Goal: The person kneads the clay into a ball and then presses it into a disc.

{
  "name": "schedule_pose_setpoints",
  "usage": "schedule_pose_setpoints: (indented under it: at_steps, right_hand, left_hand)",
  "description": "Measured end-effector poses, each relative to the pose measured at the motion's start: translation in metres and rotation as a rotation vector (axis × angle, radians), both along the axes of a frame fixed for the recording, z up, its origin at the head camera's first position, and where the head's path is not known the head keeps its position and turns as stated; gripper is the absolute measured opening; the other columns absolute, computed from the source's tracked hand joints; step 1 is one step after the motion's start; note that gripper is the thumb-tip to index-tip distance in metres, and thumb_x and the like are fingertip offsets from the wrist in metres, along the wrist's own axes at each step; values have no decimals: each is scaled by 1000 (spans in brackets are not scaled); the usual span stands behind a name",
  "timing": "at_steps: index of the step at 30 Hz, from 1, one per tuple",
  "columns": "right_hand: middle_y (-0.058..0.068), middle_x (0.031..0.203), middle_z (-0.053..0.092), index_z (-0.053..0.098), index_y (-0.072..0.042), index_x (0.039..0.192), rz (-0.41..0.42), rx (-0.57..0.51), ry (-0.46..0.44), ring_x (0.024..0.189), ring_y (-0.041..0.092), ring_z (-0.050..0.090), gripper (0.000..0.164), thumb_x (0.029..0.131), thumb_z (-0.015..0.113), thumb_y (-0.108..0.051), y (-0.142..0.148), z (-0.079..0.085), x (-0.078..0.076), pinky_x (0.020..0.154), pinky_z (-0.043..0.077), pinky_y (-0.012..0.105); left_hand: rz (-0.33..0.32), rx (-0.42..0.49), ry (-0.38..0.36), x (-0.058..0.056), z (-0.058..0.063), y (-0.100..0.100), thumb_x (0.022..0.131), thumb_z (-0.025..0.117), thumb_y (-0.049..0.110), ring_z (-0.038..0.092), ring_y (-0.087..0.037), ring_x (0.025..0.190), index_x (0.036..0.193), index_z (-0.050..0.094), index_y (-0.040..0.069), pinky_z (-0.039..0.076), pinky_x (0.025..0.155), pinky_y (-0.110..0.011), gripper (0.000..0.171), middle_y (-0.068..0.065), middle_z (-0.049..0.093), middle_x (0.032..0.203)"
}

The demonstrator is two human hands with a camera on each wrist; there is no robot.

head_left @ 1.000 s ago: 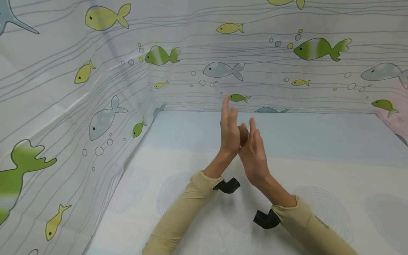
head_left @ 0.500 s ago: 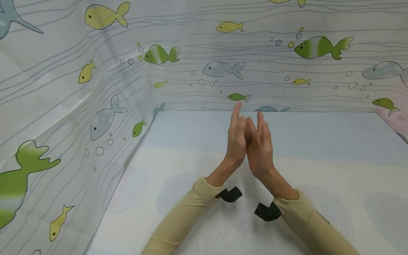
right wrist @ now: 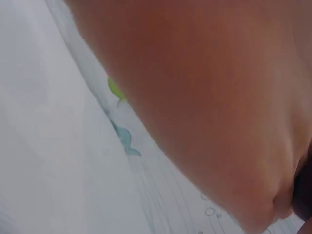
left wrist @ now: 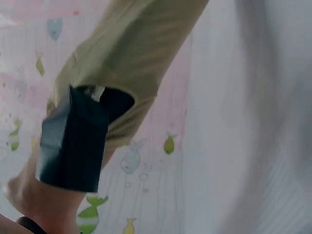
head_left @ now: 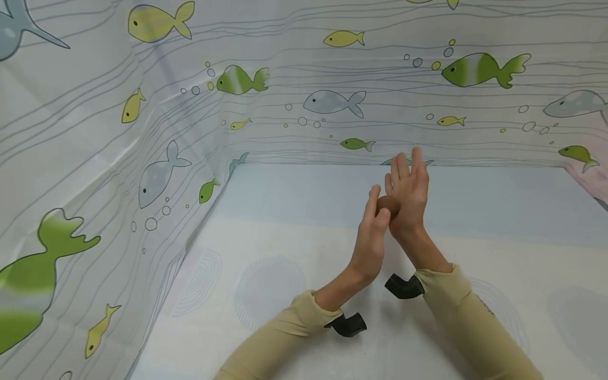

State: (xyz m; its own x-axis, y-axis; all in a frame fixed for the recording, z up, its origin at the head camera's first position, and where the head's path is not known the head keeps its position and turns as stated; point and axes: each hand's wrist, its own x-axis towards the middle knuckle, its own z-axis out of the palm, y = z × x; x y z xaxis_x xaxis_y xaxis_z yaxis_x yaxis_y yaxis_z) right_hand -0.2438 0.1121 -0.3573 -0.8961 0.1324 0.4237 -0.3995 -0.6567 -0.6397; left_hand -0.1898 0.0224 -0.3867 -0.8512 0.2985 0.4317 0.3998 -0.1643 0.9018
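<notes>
A smooth brown ball sits between the two palms in the head view; what it is made of I cannot tell. My left hand presses it from the left and below, fingers fairly straight and thumb toward me. On the other side my right hand reaches higher, its extended fingers pointing up and away, with the ball against its palm. The right wrist view is mostly filled by a hand, and a dark rounded part of the ball shows at the right edge. The left wrist view shows no ball.
Both arms wear beige sleeves, with black wrist mounts hanging below the cuffs. A white and pale blue surface lies under the hands. Fish-patterned sheets rise behind and at the left. Pink cloth shows at far right.
The hands have shifted right and slid past each other: the right hand is now farther forward, the left nearer to me. The ball, mostly hidden half a second ago, shows plainly between them.
</notes>
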Motion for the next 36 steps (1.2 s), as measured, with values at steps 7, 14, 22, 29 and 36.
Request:
schedule_pose_setpoints:
  at_steps: [7,14,22,29,36]
  right_hand:
    - [6,167,-3,-4,-23,160,16,-84,46,153,17,2,82,99,45,-48,9,4,-7,122,-2,35]
    - [7,167,-4,-2,-20,160,44,-27,65,153,18,1,81,100,44,-47,-3,4,9,122,-4,39]
    - [2,167,4,3,-17,161,40,228,-16,153,18,6,69,104,27,-49,-26,-5,38,123,5,38]
    - [3,167,-6,-10,-17,159,128,344,-2,153,22,-4,68,105,21,-45,-40,-16,56,120,-1,56]
    - [4,166,-8,-17,-18,157,141,336,30,153,22,-6,73,104,22,-49,-41,-13,59,120,-2,57]
  left_hand:
    - [-72,-12,57,16,5,-1,100,21,59,-5,-9,151,160,-1,16,6,123,-45,77,5,-5,165]
    - [-14,25,13,5,2,0,102,23,54,6,-7,151,160,0,12,16,122,-38,75,3,3,165]
    - [150,61,17,-31,8,-12,103,24,47,15,-11,150,159,9,7,14,122,-37,71,-2,11,165]
    - [251,76,5,-59,25,-30,100,26,46,16,-12,150,159,16,8,16,122,-39,70,0,17,165]
    - [247,96,40,-61,37,-32,100,25,46,19,-13,150,159,15,9,18,121,-39,71,1,16,165]
